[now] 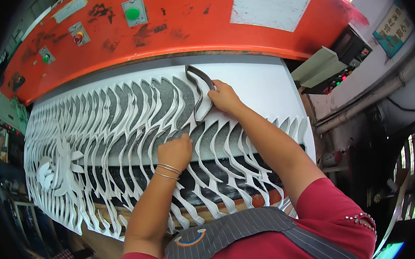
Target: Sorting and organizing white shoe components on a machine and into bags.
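open room on the white sheet [262, 75] right of the curved dark metal die [200, 95], which is at the slotted edge; orange-red machine panel [191, 13] fences the far side. die's long axis runs near-far, far tip leaning left. right hand [225, 96]'s clamped on its right wall; left hand [175, 151]'s curled knuckles-up, can't tell if it's gripping anything.

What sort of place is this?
Probably a cutting workshop or small factory: a big red machine with push buttons, a curved frame like a cutting die in the right hand, and a white sheet with rows of curved cut-outs.
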Demonstrator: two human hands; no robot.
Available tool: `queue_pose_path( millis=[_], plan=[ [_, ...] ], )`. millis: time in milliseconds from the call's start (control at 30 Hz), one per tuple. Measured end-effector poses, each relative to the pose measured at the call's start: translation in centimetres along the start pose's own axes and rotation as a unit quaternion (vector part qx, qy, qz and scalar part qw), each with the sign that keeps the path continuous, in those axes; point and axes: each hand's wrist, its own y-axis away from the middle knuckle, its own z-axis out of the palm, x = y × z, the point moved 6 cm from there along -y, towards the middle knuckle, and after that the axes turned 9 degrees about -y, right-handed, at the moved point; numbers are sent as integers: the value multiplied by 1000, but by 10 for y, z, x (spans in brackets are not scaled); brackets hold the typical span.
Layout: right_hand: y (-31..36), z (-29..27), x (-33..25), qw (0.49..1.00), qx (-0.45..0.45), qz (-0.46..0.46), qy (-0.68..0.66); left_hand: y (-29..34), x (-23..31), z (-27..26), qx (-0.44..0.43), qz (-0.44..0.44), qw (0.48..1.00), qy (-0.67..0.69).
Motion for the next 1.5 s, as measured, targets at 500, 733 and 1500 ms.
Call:
queue_pose_path(
  millis=[500,733,1500],
  plan=[
    [1,5,-6,996,14,-7,-93,-44,-5,-5,175,48,971,156],
    [3,7,-7,997,15,18,-79,-45,-7,-3,145,41,975,164],
    [66,24,-278,944,20,-324,54,48,-503,-173,594,-372,662,266]
  ],
)
